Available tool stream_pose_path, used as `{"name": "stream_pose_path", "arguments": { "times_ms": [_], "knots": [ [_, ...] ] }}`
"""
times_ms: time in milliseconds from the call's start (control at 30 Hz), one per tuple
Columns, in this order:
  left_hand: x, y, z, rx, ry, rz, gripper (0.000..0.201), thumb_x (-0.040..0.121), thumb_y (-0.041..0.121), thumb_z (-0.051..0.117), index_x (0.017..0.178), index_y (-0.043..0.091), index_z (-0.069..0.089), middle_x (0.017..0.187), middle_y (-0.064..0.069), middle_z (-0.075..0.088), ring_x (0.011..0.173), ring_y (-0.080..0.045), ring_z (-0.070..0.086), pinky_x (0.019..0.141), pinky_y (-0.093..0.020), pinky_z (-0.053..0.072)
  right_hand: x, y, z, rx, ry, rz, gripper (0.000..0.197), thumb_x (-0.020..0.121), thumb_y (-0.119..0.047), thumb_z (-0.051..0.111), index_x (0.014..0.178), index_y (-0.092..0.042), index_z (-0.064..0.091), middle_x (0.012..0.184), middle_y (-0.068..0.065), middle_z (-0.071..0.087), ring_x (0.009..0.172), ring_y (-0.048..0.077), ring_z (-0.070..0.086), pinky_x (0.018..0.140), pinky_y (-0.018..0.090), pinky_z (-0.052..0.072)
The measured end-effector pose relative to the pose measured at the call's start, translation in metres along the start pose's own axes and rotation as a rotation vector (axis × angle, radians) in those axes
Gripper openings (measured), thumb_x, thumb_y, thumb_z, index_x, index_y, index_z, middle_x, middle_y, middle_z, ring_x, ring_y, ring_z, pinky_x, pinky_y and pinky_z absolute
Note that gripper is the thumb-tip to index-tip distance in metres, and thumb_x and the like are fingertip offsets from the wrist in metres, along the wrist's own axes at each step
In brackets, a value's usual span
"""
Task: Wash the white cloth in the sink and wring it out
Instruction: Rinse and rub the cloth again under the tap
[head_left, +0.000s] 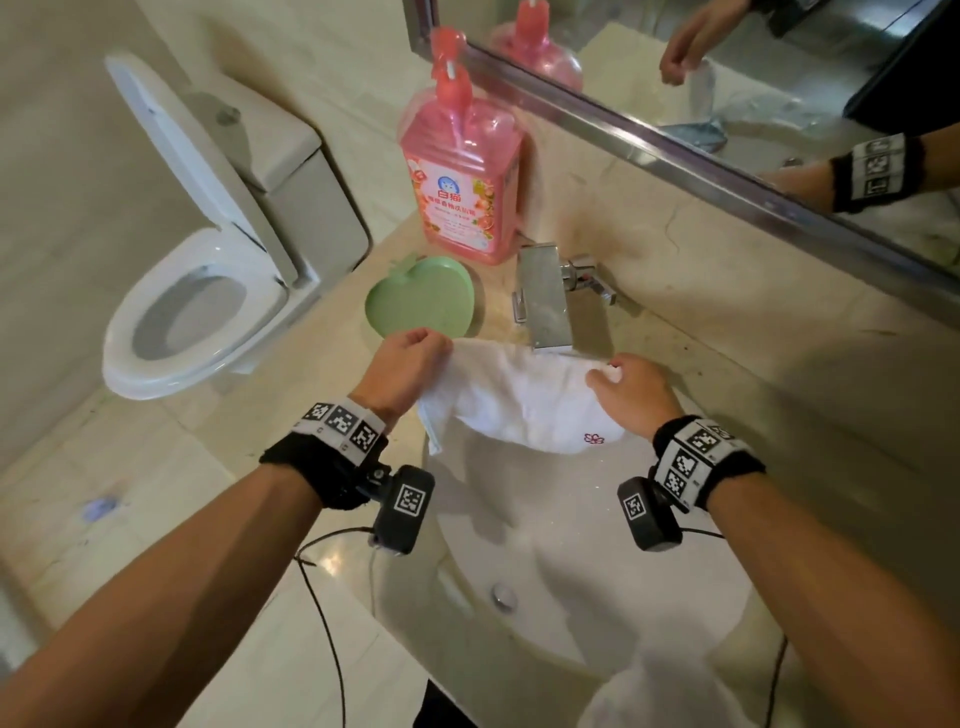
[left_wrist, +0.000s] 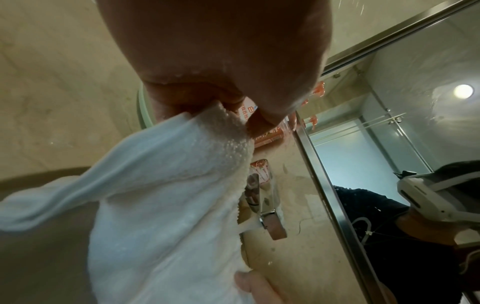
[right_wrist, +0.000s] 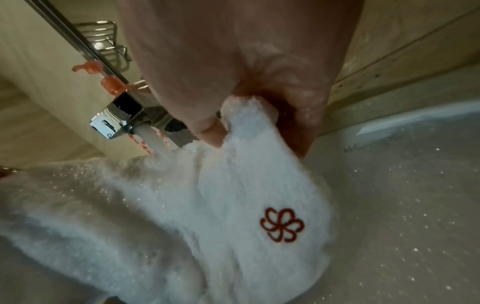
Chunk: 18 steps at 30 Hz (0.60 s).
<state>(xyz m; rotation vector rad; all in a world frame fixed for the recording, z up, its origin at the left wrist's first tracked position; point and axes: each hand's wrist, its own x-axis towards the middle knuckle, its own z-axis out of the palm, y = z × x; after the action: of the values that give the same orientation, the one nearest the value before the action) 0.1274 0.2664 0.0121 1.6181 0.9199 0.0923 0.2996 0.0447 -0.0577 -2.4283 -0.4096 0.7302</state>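
A white terry cloth with a small red flower mark hangs stretched over the sink, right under the chrome tap. My left hand pinches its left top corner; in the left wrist view the cloth runs out from the curled fingers. My right hand pinches the right top corner. In the right wrist view water from the tap pours onto the cloth, which sags wet with the flower mark facing out.
A pink pump bottle and a green apple-shaped dish stand on the counter left of the tap. A mirror runs along the back wall. A toilet with its lid up sits at the left. The sink drain lies near me.
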Motion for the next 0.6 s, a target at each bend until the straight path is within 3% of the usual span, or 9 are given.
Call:
{"name": "stream_pose_path", "arguments": {
  "times_ms": [100, 233, 367, 433, 500, 600],
  "knots": [
    [-0.001, -0.002, -0.005, 0.012, 0.008, 0.013, 0.046, 0.077, 0.036, 0.052, 0.087, -0.009, 0.060, 0.076, -0.010, 0.054, 0.074, -0.021, 0.052, 0.071, -0.038, 0.042, -0.002, -0.005, 0.004, 0.031, -0.020, -0.024, 0.026, 0.089, -0.028, 0.066, 0.109, -0.012, 0.064, 0.102, 0.008, 0.064, 0.092, 0.026, 0.060, 0.075, 0.028, 0.040],
    [-0.001, -0.005, -0.007, 0.063, -0.036, 0.059, 0.033, 0.083, 0.034, 0.056, 0.084, 0.003, 0.066, 0.078, -0.008, 0.063, 0.075, -0.021, 0.060, 0.074, -0.039, 0.051, -0.005, -0.021, 0.015, 0.038, 0.015, -0.109, 0.046, 0.086, -0.041, 0.075, 0.120, -0.010, 0.071, 0.117, 0.006, 0.072, 0.099, 0.018, 0.062, 0.082, 0.022, 0.040],
    [-0.004, -0.007, 0.000, 0.138, -0.076, 0.122, 0.016, 0.095, 0.026, 0.059, 0.084, 0.016, 0.065, 0.082, -0.001, 0.068, 0.077, -0.018, 0.063, 0.078, -0.038, 0.053, -0.002, -0.037, 0.022, -0.022, 0.096, -0.102, 0.045, 0.089, -0.049, 0.069, 0.111, -0.011, 0.075, 0.103, 0.004, 0.073, 0.089, 0.021, 0.062, 0.079, 0.027, 0.046],
    [-0.005, -0.006, 0.007, 0.175, -0.094, 0.131, 0.014, 0.096, 0.028, 0.060, 0.086, 0.018, 0.066, 0.084, 0.000, 0.070, 0.078, -0.017, 0.065, 0.079, -0.035, 0.054, 0.001, -0.040, 0.024, 0.160, 0.002, -0.039, 0.036, 0.087, -0.040, 0.076, 0.105, -0.010, 0.074, 0.095, -0.004, 0.070, 0.086, 0.017, 0.065, 0.076, 0.027, 0.048],
    [-0.006, -0.006, 0.014, 0.194, -0.110, 0.128, 0.014, 0.095, 0.030, 0.062, 0.087, 0.020, 0.067, 0.086, 0.001, 0.071, 0.081, -0.017, 0.066, 0.080, -0.032, 0.053, 0.000, -0.043, 0.025, 0.347, -0.105, -0.008, 0.014, 0.082, -0.025, 0.082, 0.092, -0.019, 0.076, 0.083, -0.009, 0.075, 0.079, 0.009, 0.069, 0.071, 0.025, 0.052],
    [-0.003, -0.006, 0.028, 0.234, -0.083, 0.126, 0.012, 0.094, 0.031, 0.064, 0.087, 0.022, 0.070, 0.089, 0.003, 0.073, 0.083, -0.015, 0.067, 0.081, -0.030, 0.052, -0.002, -0.046, 0.024, 0.406, -0.129, -0.010, 0.013, 0.077, -0.017, 0.084, 0.081, -0.026, 0.075, 0.076, -0.012, 0.075, 0.076, 0.005, 0.069, 0.067, 0.019, 0.053]
  ]
}}
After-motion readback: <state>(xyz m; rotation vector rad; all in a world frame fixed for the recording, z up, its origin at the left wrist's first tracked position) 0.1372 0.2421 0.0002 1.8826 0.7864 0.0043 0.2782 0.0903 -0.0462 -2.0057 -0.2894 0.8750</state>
